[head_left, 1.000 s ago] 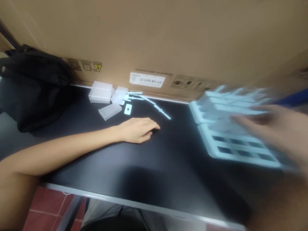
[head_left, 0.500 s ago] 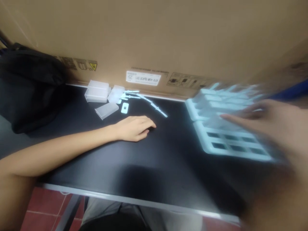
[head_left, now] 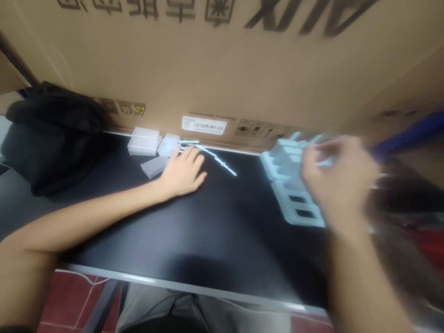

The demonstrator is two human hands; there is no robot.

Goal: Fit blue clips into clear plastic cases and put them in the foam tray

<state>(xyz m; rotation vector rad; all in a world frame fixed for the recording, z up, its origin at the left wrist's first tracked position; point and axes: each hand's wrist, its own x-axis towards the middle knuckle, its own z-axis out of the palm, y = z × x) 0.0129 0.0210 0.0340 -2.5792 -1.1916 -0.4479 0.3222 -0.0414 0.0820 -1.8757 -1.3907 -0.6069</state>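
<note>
My left hand [head_left: 183, 172] has its fingers spread over small light-blue plastic pieces near the back of the black table, partly covering them. A chain of thin light-blue strips [head_left: 222, 163] runs out to its right. Beside it lie a flat translucent case [head_left: 153, 165], a boxy one [head_left: 144, 141] and a smaller pale one [head_left: 169, 144]. At the right, my right hand [head_left: 342, 175] is blurred, its fingers curled at a light-blue rack [head_left: 282, 203] with rectangular openings and upright sticks. What lies between those fingertips is hidden.
A large cardboard box [head_left: 222, 69] stands along the table's back edge. A black bag [head_left: 52, 136] sits at the left. Something long and blue [head_left: 409, 136] slants in behind my right hand. The table's front edge [head_left: 180, 287] is near my lap.
My left hand has moved left and back, spreading its fingers over the small pieces. My right hand has shifted to the rack's upper part with its fingers more curled. The view has tilted up.
</note>
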